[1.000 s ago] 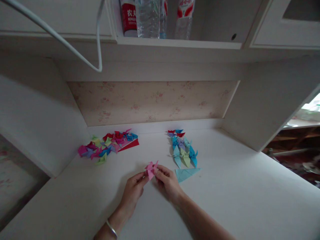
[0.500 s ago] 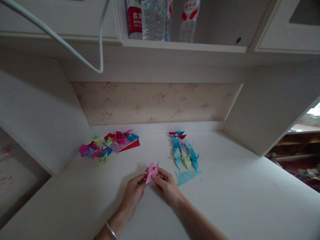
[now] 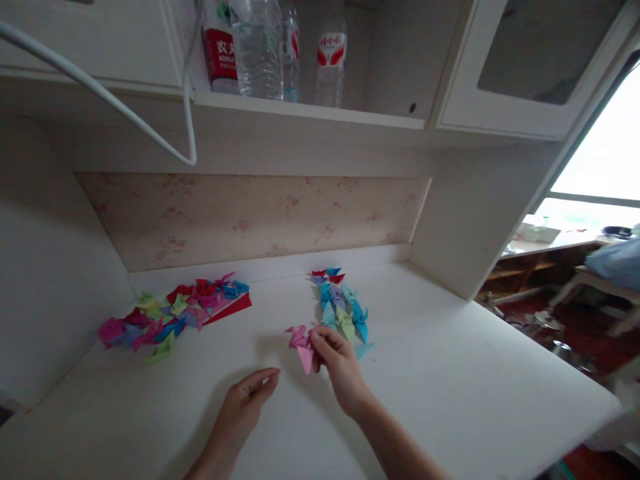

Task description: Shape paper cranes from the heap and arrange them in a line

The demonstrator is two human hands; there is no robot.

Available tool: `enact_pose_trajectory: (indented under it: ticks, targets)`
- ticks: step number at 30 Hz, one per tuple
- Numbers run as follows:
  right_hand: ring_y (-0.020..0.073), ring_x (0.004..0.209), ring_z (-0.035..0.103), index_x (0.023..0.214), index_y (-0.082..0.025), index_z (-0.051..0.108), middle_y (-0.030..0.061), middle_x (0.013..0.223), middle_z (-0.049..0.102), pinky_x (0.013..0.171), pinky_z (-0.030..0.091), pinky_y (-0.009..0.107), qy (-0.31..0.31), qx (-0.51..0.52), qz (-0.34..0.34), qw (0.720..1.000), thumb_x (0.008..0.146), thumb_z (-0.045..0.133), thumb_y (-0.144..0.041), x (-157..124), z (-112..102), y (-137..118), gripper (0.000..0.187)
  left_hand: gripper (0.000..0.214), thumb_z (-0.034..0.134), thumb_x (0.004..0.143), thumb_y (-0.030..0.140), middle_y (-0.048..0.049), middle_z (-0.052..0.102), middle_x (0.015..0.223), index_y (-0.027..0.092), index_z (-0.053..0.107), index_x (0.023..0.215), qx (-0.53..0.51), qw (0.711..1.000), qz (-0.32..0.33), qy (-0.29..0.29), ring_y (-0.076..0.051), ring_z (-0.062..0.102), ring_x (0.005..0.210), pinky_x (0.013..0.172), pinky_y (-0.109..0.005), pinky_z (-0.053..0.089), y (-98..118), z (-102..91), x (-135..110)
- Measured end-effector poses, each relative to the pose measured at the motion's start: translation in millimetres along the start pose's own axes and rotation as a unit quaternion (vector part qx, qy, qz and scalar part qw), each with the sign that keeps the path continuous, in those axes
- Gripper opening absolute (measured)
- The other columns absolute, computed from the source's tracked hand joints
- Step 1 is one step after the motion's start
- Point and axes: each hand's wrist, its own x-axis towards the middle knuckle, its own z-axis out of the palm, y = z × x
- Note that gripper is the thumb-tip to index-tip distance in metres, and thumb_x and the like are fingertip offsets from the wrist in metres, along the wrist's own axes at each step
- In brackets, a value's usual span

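My right hand [image 3: 336, 363] pinches a pink folded paper crane [image 3: 300, 342] just above the white desk [image 3: 450, 387]. My left hand [image 3: 246, 405] rests lower left of it with loosely curled fingers and nothing in them. Just beyond my right hand lies a row of folded cranes [image 3: 343, 305] in blue, purple, green and red. A light blue folded sheet [image 3: 365, 349] peeks out beside my right hand. Far left on the desk is a heap of mixed coloured folded papers [image 3: 173, 312] with a red sheet [image 3: 231, 309] under its edge.
A shelf above holds several water bottles [image 3: 260, 47] and a red-labelled one [image 3: 220, 50]. A white cable [image 3: 125, 113] hangs at upper left. The alcove's side walls close in left and right; the desk edge drops off at the right toward a room with furniture.
My left hand has let go of the pink crane and drawn back toward me. My right hand alone now holds it. The view has swung to the right.
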Motion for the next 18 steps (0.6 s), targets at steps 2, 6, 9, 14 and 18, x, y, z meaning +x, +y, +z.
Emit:
enact_pose_trajectory:
  ticks: [2,6,9,14,18]
  targets:
    - [0.0083,0.047,0.044,0.085,-0.017,0.063,-0.0032,0.059,0.05,0.045,0.035,0.021,0.037,0.013,-0.025,0.999,0.079,0.062,-0.042,7,-22,-19,0.026,0.065,0.067,0.055,0.066,0.0033,0.048,0.046,0.015,0.073,0.094,0.012,1.0,-0.009,0.001,-0.011,0.037,0.047,0.047,-0.022,0.029,0,-0.5,1]
    - [0.0075,0.048,0.045,0.086,-0.018,0.063,-0.0013,0.069,0.056,0.044,0.033,0.02,0.114,-0.024,-0.072,0.991,0.072,0.069,-0.04,39,-90,-51,0.026,0.065,0.065,0.055,0.068,0.0063,0.04,0.043,0.015,0.071,0.092,0.022,0.999,-0.018,-0.017,-0.01,0.031,0.043,0.044,-0.022,0.024,-3,-0.4,4]
    - [0.0077,0.051,0.047,0.089,-0.019,0.063,0.0018,0.078,0.06,0.046,0.037,0.021,0.169,-0.118,-0.05,0.977,0.069,0.069,-0.044,67,-147,-56,0.033,0.061,0.062,0.061,0.065,0.0098,0.029,0.043,0.013,0.068,0.093,0.015,0.999,-0.014,-0.031,-0.007,0.023,0.041,0.041,-0.021,0.017,-7,-0.2,7]
    - [0.0108,0.05,0.05,0.081,-0.016,0.064,0.003,0.066,0.06,0.045,0.04,0.022,0.219,-0.242,0.027,0.945,0.067,0.065,-0.046,100,-212,-32,0.033,0.054,0.062,0.066,0.059,0.0102,0.026,0.049,0.012,0.064,0.093,0.0,0.999,-0.008,-0.048,-0.006,0.02,0.043,0.041,-0.021,0.013,-9,-0.6,8]
    - [0.013,0.047,0.051,0.082,-0.016,0.065,0.0024,0.058,0.061,0.043,0.038,0.023,0.203,-0.321,0.052,0.924,0.069,0.06,-0.043,116,-226,-8,0.03,0.052,0.06,0.068,0.06,0.011,0.023,0.048,0.013,0.062,0.092,-0.002,0.998,-0.01,-0.059,-0.006,0.017,0.042,0.04,-0.021,0.01,-13,-0.4,10]
